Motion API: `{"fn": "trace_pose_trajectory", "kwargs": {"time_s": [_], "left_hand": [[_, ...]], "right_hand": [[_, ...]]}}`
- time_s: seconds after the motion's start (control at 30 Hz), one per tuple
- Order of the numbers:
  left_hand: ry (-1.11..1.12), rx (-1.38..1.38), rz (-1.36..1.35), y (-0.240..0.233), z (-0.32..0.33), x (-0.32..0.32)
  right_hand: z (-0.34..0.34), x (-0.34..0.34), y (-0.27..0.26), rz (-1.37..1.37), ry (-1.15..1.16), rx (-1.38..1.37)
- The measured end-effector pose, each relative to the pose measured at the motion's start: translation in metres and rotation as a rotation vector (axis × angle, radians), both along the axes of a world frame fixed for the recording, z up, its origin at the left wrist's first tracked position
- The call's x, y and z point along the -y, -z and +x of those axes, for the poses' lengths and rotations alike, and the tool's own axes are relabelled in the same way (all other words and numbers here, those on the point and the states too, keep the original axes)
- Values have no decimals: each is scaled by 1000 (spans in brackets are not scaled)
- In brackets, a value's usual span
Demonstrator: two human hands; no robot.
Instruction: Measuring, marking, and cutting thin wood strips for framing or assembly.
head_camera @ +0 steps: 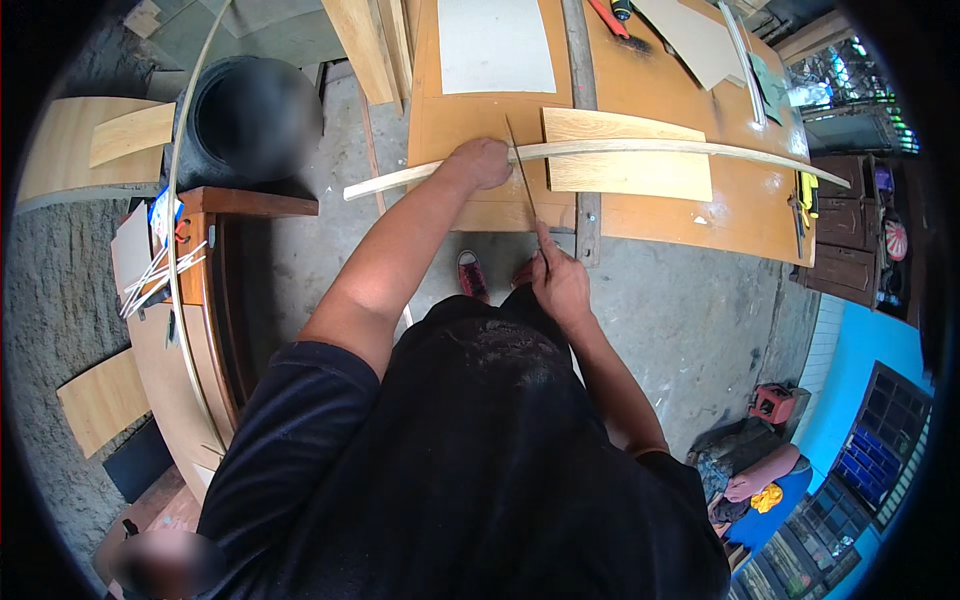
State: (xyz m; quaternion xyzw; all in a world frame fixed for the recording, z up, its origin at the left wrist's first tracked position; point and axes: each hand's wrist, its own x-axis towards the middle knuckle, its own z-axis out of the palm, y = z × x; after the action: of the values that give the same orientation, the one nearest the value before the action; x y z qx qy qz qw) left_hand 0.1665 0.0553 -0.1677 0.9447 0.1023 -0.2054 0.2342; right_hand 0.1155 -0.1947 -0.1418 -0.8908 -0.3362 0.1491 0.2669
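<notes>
My left hand (484,163) is closed around a long, thin wooden strip (630,148) that lies across the workbench and juts past its left edge. My right hand (561,281) grips a handsaw, whose handle is mostly hidden in my fist. The narrow saw blade (524,174) crosses the strip just right of my left fingers. Whether its teeth have bitten into the wood cannot be made out. Under the strip, to the right of the blade, lies a flat wood-grain board (630,174).
The brown workbench (487,214) carries a white sheet (495,45), a dark bar (583,75) and a red-handled tool (609,19). Yellow-handled tools (808,196) hang at its right edge. Left are a black barrel (206,120), a wooden desk (196,262) and another long strip (174,225).
</notes>
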Motion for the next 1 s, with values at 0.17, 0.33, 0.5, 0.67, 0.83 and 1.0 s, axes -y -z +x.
{"fn": "trace_pose_trajectory", "kwargs": {"time_s": [0.17, 0.33, 0.5, 0.67, 0.83, 1.0], "left_hand": [[23, -2, 8, -1, -1, -2], [12, -4, 2, 5, 0, -2], [16, 12, 9, 7, -2, -1], [-20, 42, -15, 1, -4, 3], [-14, 59, 3, 11, -7, -1], [-49, 42, 1, -3, -9, 5]], "right_hand": [[-19, 27, -10, 106, -11, -39], [-27, 42, -26, 52, -21, -72], [-2, 10, -18, -39, -6, -31], [4, 0, -8, -37, 15, -4], [-19, 33, -26, 7, -9, -68], [-14, 29, -23, -20, -19, -44]]}}
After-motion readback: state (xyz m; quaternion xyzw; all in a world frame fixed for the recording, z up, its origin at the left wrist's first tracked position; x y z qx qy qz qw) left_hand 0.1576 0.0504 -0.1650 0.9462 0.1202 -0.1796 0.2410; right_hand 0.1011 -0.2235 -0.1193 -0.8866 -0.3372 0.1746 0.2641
